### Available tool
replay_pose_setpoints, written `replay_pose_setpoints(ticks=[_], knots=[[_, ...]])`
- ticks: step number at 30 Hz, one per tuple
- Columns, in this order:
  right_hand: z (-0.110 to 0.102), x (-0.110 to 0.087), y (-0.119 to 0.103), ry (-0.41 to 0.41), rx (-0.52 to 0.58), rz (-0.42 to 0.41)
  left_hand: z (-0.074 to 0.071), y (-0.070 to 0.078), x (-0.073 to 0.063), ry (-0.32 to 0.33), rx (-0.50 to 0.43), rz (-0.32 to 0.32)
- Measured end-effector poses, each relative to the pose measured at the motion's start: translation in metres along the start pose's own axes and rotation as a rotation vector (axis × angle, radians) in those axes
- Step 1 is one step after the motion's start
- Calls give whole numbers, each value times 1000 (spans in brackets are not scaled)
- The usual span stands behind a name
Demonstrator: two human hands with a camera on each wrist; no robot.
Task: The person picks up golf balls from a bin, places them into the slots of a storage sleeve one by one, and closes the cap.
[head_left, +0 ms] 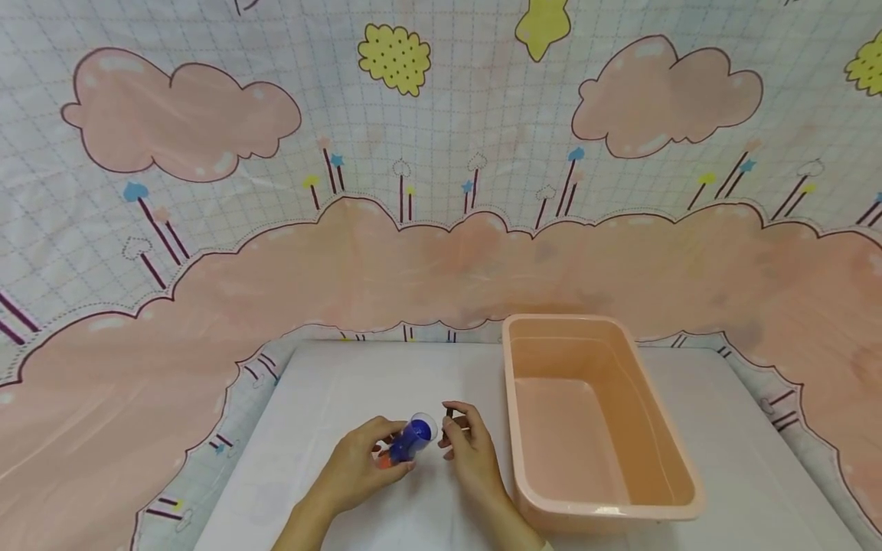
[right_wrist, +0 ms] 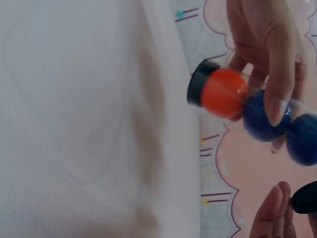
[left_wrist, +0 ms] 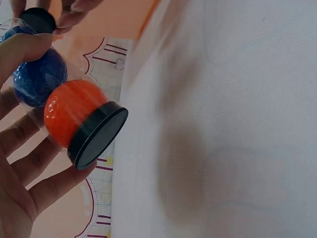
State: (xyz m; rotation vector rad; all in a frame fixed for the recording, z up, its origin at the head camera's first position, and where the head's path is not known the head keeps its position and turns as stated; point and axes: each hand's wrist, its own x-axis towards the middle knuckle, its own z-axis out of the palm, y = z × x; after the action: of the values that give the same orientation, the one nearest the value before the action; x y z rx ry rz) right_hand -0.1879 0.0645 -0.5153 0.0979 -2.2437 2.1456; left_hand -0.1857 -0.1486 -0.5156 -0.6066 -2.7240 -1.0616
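Note:
My left hand point(head_left: 354, 463) grips a clear plastic tube point(head_left: 426, 421), tilted above the white table. Inside it, an orange ball point(left_wrist: 72, 106) lies against a black end cap point(left_wrist: 98, 136). Two blue balls follow in a row, one blue ball point(right_wrist: 262, 118) under the left thumb and another blue ball point(right_wrist: 304, 141) nearer the uncapped mouth. Just right of that mouth, my right hand point(head_left: 475, 455) pinches a second black cap point(right_wrist: 306, 198) between thumb and fingers. In the head view a small gap separates this cap from the tube.
A peach plastic basin point(head_left: 511, 413) stands on the table just right of the right hand, with nothing visible inside. The white tabletop point(head_left: 276, 451) extends to the left of the hands. Behind it hangs a patterned cloth point(head_left: 413, 268) with pink clouds.

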Motion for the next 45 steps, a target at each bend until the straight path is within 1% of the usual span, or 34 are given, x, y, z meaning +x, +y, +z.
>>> replay_pose_setpoints(ticks=[4,8,10,12,14,18,22,28,33,37,40,45], knots=[[0,-4,-4,23,46,-36,1,0,-1,7,-22,-17],[1,-5,-4,83,105,-77,2,0,-2,14,-52,-28],[1,-6,-4,104,128,-96,3,0,-2,18,-57,-22],[1,-6,-5,107,147,-108,3,1,-1,18,-60,-21],[1,-6,-5,98,141,-123,3,2,-1,14,-64,-23],[2,-8,-4,59,88,-147,4,3,0,-1,-87,-28],[2,-10,-3,24,38,-173,4,4,1,-3,-105,-11],[0,-12,-2,-4,-39,-198,5,5,2,14,-86,21],[-3,-13,-3,-28,-119,-232,5,6,2,19,-89,10],[-5,-14,-3,-44,-146,-269,5,7,2,17,-111,9],[-5,-13,-4,-44,-152,-296,6,7,2,16,-123,22],[-4,-13,-6,-34,-168,-292,9,7,2,12,-140,49]])
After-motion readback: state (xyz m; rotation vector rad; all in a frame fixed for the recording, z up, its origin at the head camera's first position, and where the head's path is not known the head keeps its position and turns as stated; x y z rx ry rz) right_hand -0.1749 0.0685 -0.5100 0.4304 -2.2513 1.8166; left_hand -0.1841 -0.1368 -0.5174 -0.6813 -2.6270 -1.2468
